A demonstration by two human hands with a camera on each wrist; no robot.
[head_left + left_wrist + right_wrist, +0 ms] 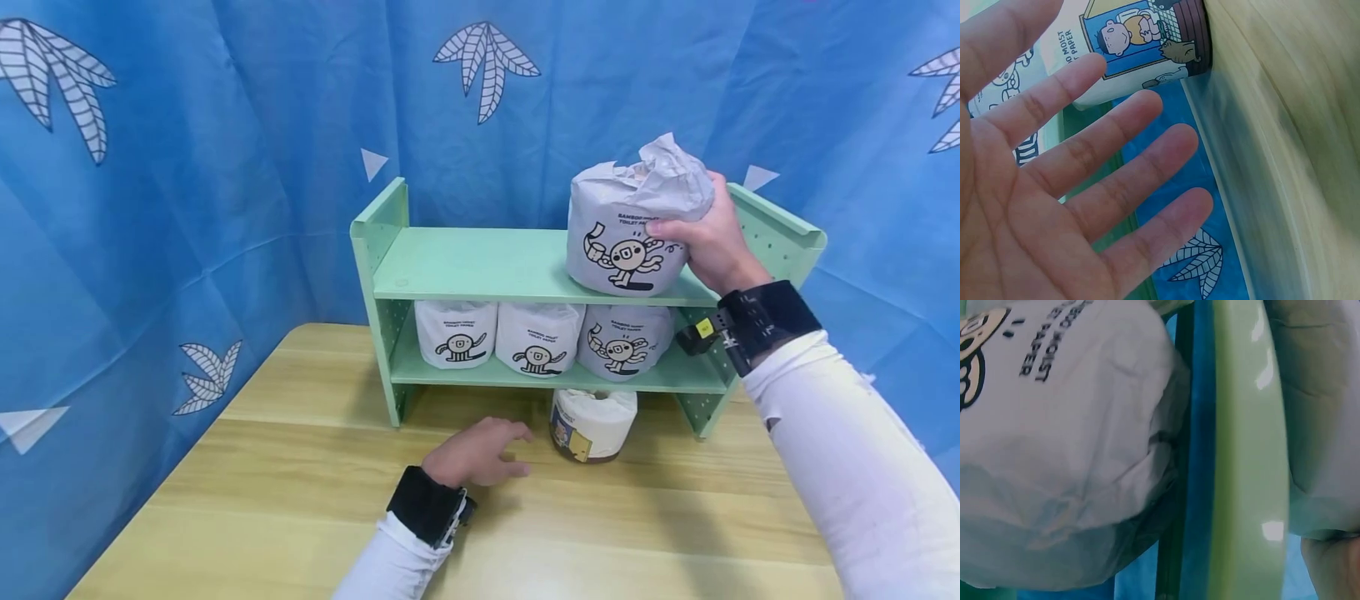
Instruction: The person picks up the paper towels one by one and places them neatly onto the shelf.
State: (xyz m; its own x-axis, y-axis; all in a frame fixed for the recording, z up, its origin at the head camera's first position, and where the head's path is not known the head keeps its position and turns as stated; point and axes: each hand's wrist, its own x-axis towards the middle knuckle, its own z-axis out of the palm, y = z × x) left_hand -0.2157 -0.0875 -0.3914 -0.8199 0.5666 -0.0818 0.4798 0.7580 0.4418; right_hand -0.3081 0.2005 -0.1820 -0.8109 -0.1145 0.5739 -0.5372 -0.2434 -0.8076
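Note:
My right hand (708, 242) grips a white paper-wrapped toilet roll (626, 237) with a cartoon print. The roll stands at the right end of the top board of a mint green shelf (480, 267). In the right wrist view the shelf board's edge (1247, 456) runs between a wrapped roll (1060, 444) on the lower board and the held roll (1322, 406). My left hand (487, 446) rests on the wooden table (300, 483), holding nothing. Its fingers (1116, 156) are spread and point toward a roll in a coloured wrapper (594, 422), which stands on the table under the shelf.
Three wrapped rolls (455, 332) (538, 337) (622, 340) stand side by side on the lower board. The left part of the top board is bare. A blue leaf-patterned curtain (187, 167) closes in the back and both sides of the table.

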